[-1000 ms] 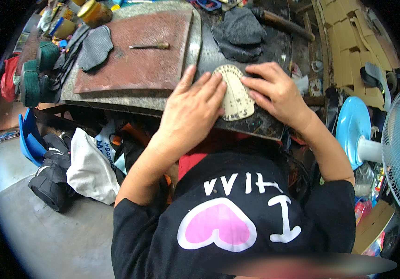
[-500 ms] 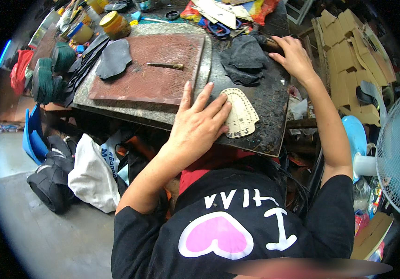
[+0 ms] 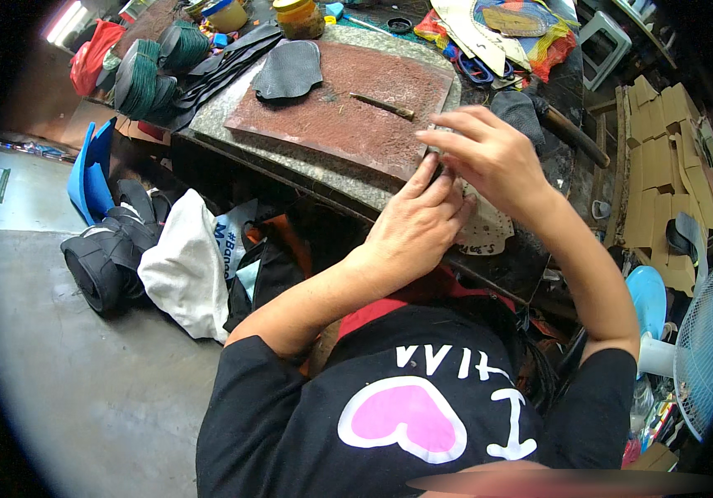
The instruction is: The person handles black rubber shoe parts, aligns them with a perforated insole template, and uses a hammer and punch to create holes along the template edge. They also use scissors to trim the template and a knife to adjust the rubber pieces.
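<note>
My left hand is at the near right corner of the reddish-brown board, its fingers bent around a small dark piece of leather. Most of that piece is hidden. Just above it is my right hand, its fingers loosely curved and apart over the left fingertips. A cream perforated pattern piece lies partly under my hands. On the board rest a thin pointed tool and a cut of black leather.
A hammer with a wooden handle lies beside black leather pieces on the right. Green thread spools and a yellow-lidded jar stand at the far left. A fan stands at the right, below folded cardboard.
My right hand has left the black leather pile and come to my left hand. A dark piece now shows between my left fingers. The view has shifted, and the hammer handle is uncovered.
</note>
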Motion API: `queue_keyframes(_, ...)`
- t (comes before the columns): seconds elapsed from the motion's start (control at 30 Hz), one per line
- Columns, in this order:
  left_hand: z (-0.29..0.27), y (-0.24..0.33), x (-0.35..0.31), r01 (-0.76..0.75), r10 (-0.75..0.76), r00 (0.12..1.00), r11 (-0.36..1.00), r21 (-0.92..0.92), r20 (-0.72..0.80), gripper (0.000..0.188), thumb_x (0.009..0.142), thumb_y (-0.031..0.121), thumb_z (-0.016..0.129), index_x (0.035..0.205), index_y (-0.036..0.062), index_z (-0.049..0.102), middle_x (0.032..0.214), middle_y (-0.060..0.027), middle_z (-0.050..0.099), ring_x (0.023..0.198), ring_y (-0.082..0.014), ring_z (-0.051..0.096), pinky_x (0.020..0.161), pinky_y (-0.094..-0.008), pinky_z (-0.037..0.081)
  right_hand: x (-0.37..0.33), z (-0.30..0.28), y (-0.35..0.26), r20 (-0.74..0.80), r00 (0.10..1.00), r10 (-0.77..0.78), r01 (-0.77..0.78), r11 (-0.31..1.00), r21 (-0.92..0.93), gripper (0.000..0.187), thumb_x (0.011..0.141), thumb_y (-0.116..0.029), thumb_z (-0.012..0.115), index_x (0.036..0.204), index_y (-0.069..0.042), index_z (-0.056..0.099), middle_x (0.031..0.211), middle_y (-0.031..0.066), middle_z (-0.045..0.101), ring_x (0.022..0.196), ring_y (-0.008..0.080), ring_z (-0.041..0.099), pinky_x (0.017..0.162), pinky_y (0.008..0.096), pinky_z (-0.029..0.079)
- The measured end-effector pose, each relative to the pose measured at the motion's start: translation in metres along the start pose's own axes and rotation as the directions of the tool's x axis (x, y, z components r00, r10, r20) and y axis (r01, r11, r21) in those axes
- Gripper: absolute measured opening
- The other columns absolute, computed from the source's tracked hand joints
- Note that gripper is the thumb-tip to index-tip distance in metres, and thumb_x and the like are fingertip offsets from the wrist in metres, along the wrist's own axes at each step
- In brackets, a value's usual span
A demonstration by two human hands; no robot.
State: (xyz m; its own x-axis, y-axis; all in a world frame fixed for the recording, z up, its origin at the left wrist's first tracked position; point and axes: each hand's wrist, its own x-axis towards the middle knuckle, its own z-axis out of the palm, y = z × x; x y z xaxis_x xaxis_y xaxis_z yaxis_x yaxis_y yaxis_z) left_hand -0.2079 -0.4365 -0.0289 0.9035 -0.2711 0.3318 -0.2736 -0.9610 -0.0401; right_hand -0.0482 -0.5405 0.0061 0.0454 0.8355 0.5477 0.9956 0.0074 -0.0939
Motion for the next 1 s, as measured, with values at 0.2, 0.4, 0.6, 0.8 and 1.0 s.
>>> queue_keyframes(0.2, 0.005, 0.000, -0.001, 0.027, -0.030, 0.999, 0.992, -0.126, -0.025, 0.046, 0.083, 0.032, 0.065, 0.122, 0.0076, 0.064, 0.110, -0.0090, 0.059, 0.111, -0.0278, 0.052, 0.116, -0.0499, 0.028, 0.029, 0.033, 0.041, 0.181, 0.938, -0.295, 0.300, 0.954, -0.001, 0.050, 0.080, -0.032, 0.071, 0.129, -0.032, 0.063, 0.136, -0.0002, 0.060, 0.127, 0.0230, 0.055, 0.110, 0.0491, 0.039)
queue_keyframes(0.4, 0.010, -0.001, -0.003, 0.059, -0.065, 0.997, 0.984, -0.169, -0.029, 0.051, 0.086, 0.034, 0.066, 0.130, 0.0101, 0.059, 0.125, -0.0097, 0.058, 0.115, -0.0270, 0.051, 0.113, -0.0526, 0.030, 0.048, 0.041, 0.083, 0.180, 0.943, -0.281, 0.315, 0.927, -0.205, 0.059, 0.079, -0.029, 0.074, 0.135, -0.035, 0.058, 0.141, -0.0049, 0.057, 0.136, 0.0199, 0.047, 0.115, 0.0380, 0.036)
queue_keyframes(0.6, 0.003, -0.005, -0.001, 0.064, -0.062, 0.998, 0.985, -0.158, 0.016, 0.049, 0.087, 0.036, 0.066, 0.131, 0.0140, 0.060, 0.128, -0.0068, 0.059, 0.116, -0.0275, 0.052, 0.114, -0.0523, 0.030, 0.064, 0.035, 0.093, 0.058, 0.979, -0.193, 0.200, 0.968, -0.152, 0.041, 0.083, -0.026, 0.072, 0.123, -0.026, 0.067, 0.122, 0.0054, 0.067, 0.119, 0.0310, 0.058, 0.100, 0.0405, 0.048)
queue_keyframes(0.8, -0.003, -0.012, 0.012, 0.054, -0.045, 0.998, 0.981, -0.188, 0.049, 0.033, 0.089, 0.031, 0.064, 0.117, 0.0155, 0.066, 0.106, -0.0024, 0.063, 0.108, -0.0247, 0.056, 0.111, -0.0516, 0.034, 0.010, -0.016, 0.041, 0.261, 0.860, 0.439, -0.407, 0.897, -0.171, 0.026, 0.088, -0.028, 0.069, 0.111, -0.017, 0.071, 0.105, 0.0092, 0.071, 0.099, 0.0289, 0.067, 0.084, 0.0386, 0.053)
queue_keyframes(1.0, 0.007, -0.024, 0.039, -0.014, 0.007, 0.999, 0.989, -0.150, -0.046, 0.010, 0.081, 0.023, 0.070, 0.087, 0.0161, 0.071, 0.085, -0.0009, 0.061, 0.095, -0.0233, 0.059, 0.094, -0.0424, 0.042, -0.057, -0.049, 0.008, 0.383, 0.735, 0.559, -0.568, 0.817, -0.101, 0.020, 0.088, -0.026, 0.068, 0.095, -0.008, 0.072, 0.087, 0.0109, 0.070, 0.079, 0.0274, 0.067, 0.070, 0.0364, 0.052)
